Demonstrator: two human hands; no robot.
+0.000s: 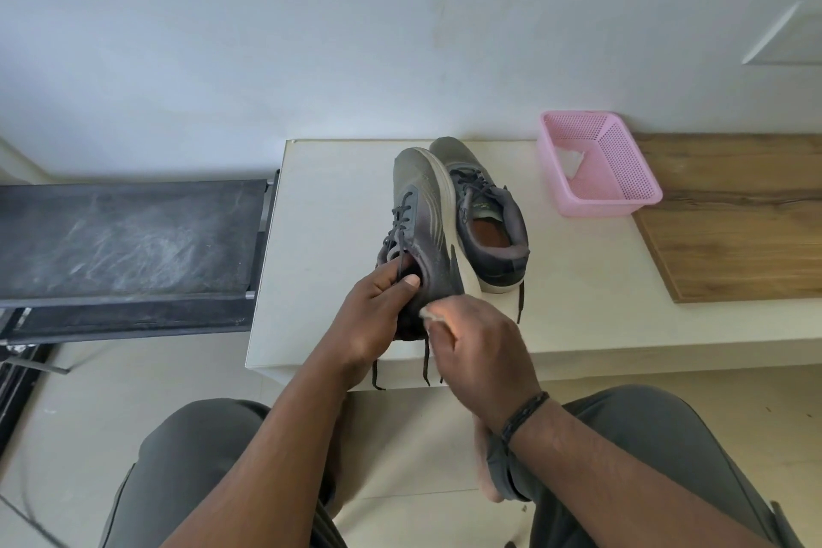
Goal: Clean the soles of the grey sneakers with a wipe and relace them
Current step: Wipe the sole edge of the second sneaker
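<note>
Two hands on tilted sneaker [418,227], left hand [378,316] grasping collar, right hand [480,347] pinching wipe [428,316], pink basket [596,165] near.

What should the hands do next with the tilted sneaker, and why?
Probably draw the wipe forward along the white sole. The left hand grips the sneaker at its collar, tipped on its side, and the right hand holds the wipe at the heel end, so most of the sole edge toward the toe looks untouched.

I read this as a home room: white desk [578,316] against a plain wall, pink basket [598,165] on it, treadmill belt [129,236] left of desk, tiled floor [111,387] below.
</note>
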